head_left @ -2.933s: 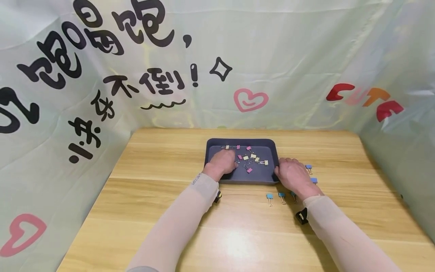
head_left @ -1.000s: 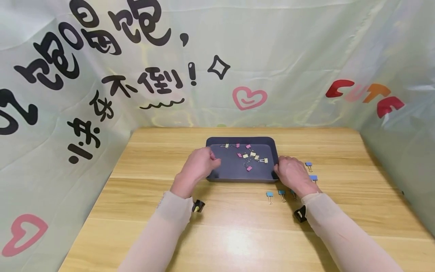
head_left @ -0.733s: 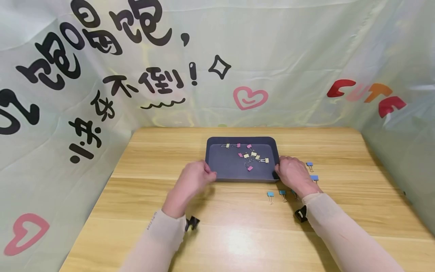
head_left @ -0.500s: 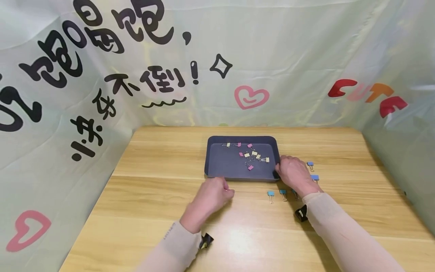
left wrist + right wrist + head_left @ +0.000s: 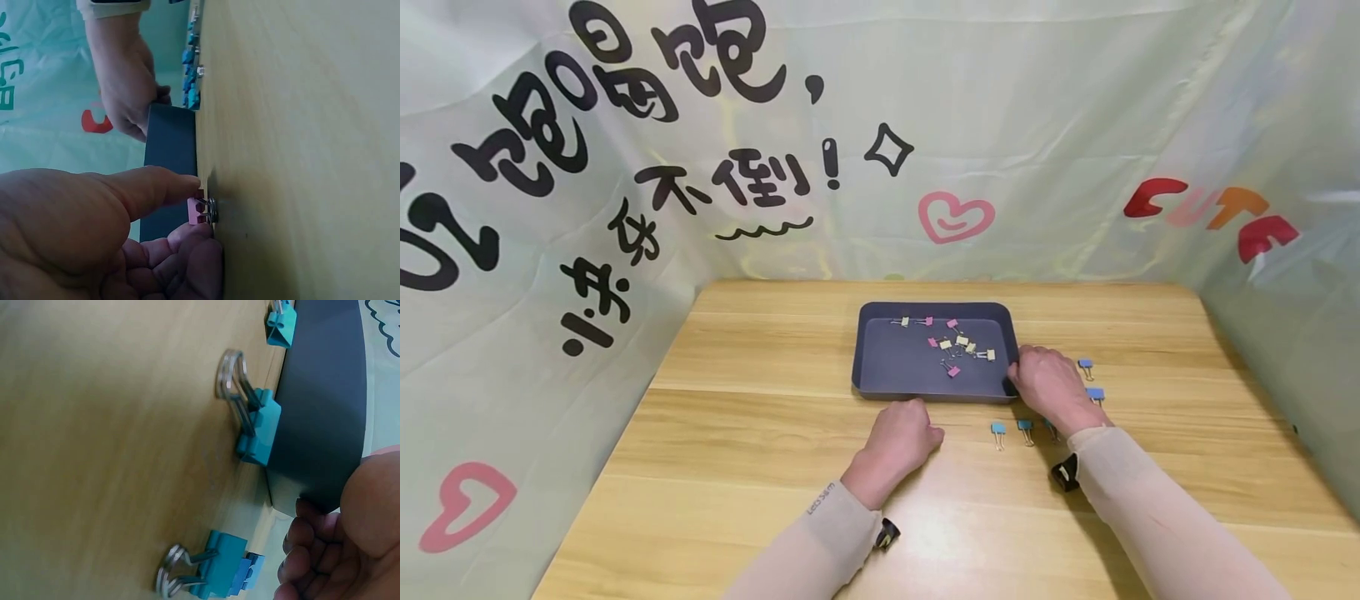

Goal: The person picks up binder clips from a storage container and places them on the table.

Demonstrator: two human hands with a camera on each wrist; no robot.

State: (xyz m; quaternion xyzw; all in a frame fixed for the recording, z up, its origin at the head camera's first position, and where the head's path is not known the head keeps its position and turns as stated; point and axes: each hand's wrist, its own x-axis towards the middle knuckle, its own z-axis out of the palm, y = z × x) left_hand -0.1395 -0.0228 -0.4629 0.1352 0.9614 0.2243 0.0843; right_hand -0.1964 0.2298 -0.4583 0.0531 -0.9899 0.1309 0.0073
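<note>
My left hand (image 5: 897, 435) is at the table just in front of the dark tray (image 5: 891, 367). In the left wrist view its thumb and fingers pinch a small pink binder clip (image 5: 195, 211) at the table surface; the head view hides this clip. With fingers curled at the rim, my right hand (image 5: 1047, 382) holds the tray's right side. Inside the tray lie several pink and cream binder clips, among them a pink one (image 5: 952, 372) and a cream one (image 5: 990, 355).
Teal binder clips (image 5: 997, 429) stand in a row near the tray's front right corner, one partly behind my right hand. Blue binder clips (image 5: 1086, 364) lie to the right of that hand. A printed curtain (image 5: 820, 242) closes off the table's back and sides.
My left hand has come out of the tray over its left side, then swung forward and right to the table before it. My right hand has stayed at the tray's right side.
</note>
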